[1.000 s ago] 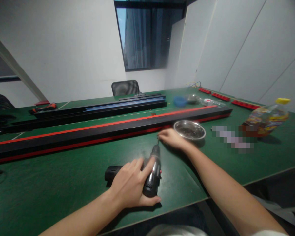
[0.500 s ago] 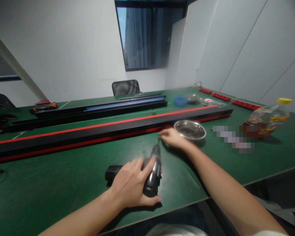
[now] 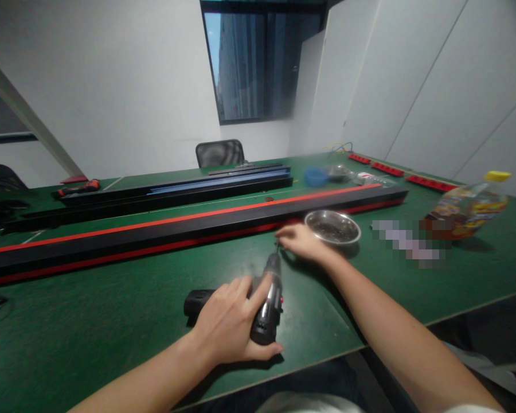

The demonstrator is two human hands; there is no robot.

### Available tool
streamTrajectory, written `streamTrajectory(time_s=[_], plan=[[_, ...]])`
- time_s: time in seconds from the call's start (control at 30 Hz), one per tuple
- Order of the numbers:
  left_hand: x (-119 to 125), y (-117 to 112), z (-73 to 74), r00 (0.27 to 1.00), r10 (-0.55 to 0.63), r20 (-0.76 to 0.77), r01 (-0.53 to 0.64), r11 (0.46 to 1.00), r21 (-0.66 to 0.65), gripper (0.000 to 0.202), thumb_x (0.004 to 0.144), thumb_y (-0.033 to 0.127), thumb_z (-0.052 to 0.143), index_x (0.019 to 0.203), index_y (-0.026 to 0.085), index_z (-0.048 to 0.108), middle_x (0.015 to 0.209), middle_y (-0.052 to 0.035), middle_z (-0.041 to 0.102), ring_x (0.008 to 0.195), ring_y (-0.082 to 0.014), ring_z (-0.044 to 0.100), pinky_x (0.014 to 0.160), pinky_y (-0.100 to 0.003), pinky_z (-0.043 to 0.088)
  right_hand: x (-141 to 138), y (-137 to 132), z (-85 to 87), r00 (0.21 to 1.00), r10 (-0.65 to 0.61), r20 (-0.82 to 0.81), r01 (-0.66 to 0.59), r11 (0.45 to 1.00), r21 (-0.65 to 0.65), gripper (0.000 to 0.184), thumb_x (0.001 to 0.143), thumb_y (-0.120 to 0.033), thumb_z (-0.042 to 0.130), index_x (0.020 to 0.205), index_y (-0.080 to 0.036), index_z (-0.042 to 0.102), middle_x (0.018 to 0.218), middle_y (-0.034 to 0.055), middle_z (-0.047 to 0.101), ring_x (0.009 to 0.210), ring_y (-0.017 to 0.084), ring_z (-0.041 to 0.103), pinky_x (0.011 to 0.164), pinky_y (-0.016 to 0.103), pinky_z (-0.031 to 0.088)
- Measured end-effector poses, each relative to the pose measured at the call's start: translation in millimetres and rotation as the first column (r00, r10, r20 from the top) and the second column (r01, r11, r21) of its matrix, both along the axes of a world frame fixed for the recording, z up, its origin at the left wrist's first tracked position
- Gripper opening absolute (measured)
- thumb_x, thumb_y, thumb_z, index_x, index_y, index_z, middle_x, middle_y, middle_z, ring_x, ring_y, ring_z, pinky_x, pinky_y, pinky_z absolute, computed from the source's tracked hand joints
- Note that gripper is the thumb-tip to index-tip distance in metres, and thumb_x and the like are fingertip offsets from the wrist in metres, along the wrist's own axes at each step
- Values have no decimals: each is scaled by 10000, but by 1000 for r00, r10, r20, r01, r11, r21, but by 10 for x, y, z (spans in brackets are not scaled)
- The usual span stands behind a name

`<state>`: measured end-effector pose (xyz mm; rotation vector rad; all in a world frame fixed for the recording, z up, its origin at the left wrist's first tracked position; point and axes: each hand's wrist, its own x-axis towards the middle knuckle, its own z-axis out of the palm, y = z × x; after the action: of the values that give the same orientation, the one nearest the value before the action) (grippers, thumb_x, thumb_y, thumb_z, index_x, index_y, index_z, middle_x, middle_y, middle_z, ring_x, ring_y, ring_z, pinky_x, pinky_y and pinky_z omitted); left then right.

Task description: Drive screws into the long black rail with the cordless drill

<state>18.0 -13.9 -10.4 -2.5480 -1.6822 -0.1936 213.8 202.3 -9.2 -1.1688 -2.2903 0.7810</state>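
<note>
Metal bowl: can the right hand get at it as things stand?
Probably yes. The right hand rests on the green table right beside the metal bowl, at the tip of the drill; nothing lies between them or over the bowl's open top.

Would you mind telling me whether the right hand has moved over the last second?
No. The right hand rests at the drill bit's tip, beside the metal bowl, at the same spot against the bowl as before.

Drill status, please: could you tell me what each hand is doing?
Left hand clamped on drill, resting on table. Right hand at bit tip; whether it holds anything, cannot tell. Steel bowl beside right hand, black-red rail just beyond.
</note>
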Motion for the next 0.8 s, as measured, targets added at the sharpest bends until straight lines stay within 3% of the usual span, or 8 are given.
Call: streamTrajectory(time_s=[0.13,0.27,0.4,0.5,0.57,0.67,0.8], plan=[[34,-25,-17,1000,26,0,-26,1000,17,1140,734,863,562,1618,224,229,1176,-151,563,971,-335,576,847,-483,518,-18,-22,-12,1000,-19,-12,20,985,172,257,875,-187,621,1063,-157,794,1103,89,775,953,200,715,918,275,516],[112,-66,-25,989,150,-11,-149,987,60,1122,753,870,550,1616,226,236,1187,-151,559,978,-329,578,837,-463,525,3,-58,45,997,-75,-25,79,928,365,202,905,-233,601,1000,-174,769,1046,90,767,913,200,689,896,283,499],[136,-70,-4,965,256,-50,-252,964,84,1073,797,857,520,1608,203,265,1107,-132,565,926,-310,578,786,-439,529,112,-21,163,943,-334,-17,301,828,473,275,952,-363,546,884,-175,735,939,111,743,846,217,669,838,302,484],[105,-47,6,956,287,-54,-281,955,92,1046,824,834,517,1600,172,283,1088,-132,560,935,-315,581,782,-439,533,247,65,232,825,-561,67,483,762,431,340,946,-425,528,891,-170,746,940,147,743,873,254,687,834,327,486],[81,-34,1,953,299,-56,-293,952,94,1037,831,828,517,1598,168,286,1092,-132,557,945,-315,586,787,-434,535,344,119,261,751,-644,149,563,741,365,384,938,-456,524,950,-160,769,974,180,749,920,282,701,840,343,495],[60,-24,-14,948,310,-67,-302,947,107,1035,828,836,512,1597,180,289,1079,-124,557,936,-305,585,783,-422,533,458,165,285,675,-696,243,638,717,281,469,931,-493,513,1053,-133,787,1049,237,742,997,324,709,870,378,508],[59,-7,-19,944,320,-74,-309,941,136,1021,827,830,524,1589,185,312,1070,-122,558,924,-296,576,770,-409,528,521,183,288,655,-680,330,638,732,240,534,917,-499,513,1146,-93,774,1125,277,720,1076,361,695,915,418,514]])
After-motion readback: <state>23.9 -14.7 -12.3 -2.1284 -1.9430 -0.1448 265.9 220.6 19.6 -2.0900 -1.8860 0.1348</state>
